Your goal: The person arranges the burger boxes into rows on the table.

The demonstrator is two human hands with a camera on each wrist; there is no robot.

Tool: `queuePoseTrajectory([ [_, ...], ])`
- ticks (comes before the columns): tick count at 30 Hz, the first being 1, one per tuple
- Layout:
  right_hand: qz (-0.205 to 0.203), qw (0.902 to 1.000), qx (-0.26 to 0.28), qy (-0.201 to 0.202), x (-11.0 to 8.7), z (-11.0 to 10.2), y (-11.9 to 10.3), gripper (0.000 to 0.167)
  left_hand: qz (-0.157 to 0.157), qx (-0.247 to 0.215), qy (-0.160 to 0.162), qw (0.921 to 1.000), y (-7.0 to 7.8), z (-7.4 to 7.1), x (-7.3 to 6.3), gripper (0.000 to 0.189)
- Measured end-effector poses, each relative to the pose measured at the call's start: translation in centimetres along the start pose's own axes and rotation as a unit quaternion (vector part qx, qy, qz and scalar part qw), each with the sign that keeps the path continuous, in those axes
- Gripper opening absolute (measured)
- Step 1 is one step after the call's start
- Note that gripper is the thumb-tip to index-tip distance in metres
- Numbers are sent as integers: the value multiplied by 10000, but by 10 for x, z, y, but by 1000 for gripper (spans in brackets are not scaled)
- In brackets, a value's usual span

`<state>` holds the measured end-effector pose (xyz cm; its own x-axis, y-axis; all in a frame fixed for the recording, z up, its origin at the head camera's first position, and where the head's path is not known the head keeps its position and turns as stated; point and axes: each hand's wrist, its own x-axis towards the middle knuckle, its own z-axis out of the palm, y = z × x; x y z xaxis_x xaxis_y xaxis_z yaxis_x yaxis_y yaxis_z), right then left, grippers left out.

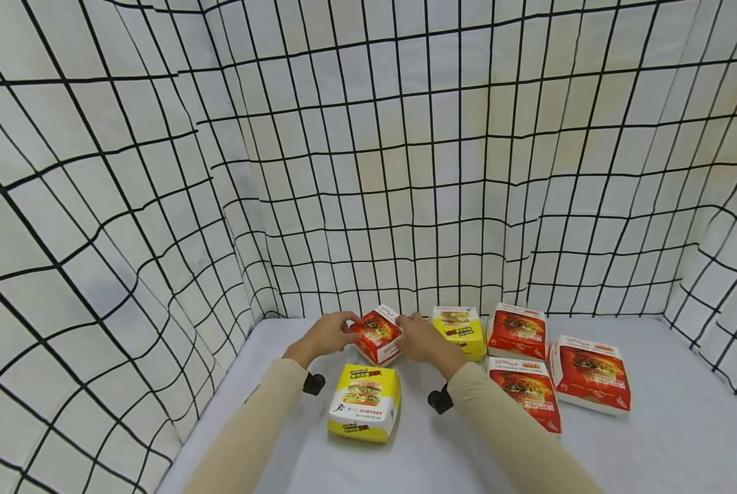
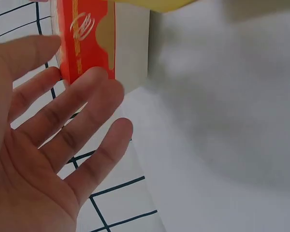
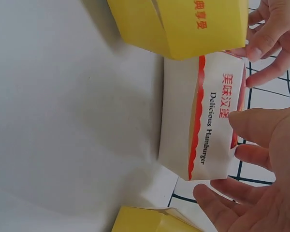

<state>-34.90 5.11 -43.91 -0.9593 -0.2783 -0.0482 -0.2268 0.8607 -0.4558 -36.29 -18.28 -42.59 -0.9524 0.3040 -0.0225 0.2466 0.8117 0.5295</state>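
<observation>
A red-and-white hamburger box (image 1: 377,334) sits turned cornerwise on the table between both hands, its top printed with a burger. My left hand (image 1: 327,336) is at its left side; in the left wrist view the fingers (image 2: 99,113) spread loosely, thumb and forefinger tips right at the box edge. On the other side is my right hand (image 1: 420,337). The right wrist view shows its thumb (image 3: 256,124) over the upper edge of the white "Delicious Hamburger" side (image 3: 210,121), its other fingers loosely bent by the end. Nearer me lies a yellow-and-white burger box (image 1: 364,401).
Right of the hands stands another yellow burger box (image 1: 458,329). Several red boxes stand farther right, one at the back (image 1: 517,331), one outermost (image 1: 593,374), one partly behind the right sleeve (image 1: 525,392). Black grid netting (image 1: 368,158) over white walls borders the white table (image 1: 659,432).
</observation>
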Motion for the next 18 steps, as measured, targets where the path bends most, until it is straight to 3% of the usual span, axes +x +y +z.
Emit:
queuePoseTrajectory([
  [13,-192,9995,-240,-122,-11,-1,-4,44,-378,-9,-474,9982,1,5,-1,80],
  [18,-237,9992,-256,-209,-12,2,-4,46,-395,50,-504,9979,-1,7,-1,83],
])
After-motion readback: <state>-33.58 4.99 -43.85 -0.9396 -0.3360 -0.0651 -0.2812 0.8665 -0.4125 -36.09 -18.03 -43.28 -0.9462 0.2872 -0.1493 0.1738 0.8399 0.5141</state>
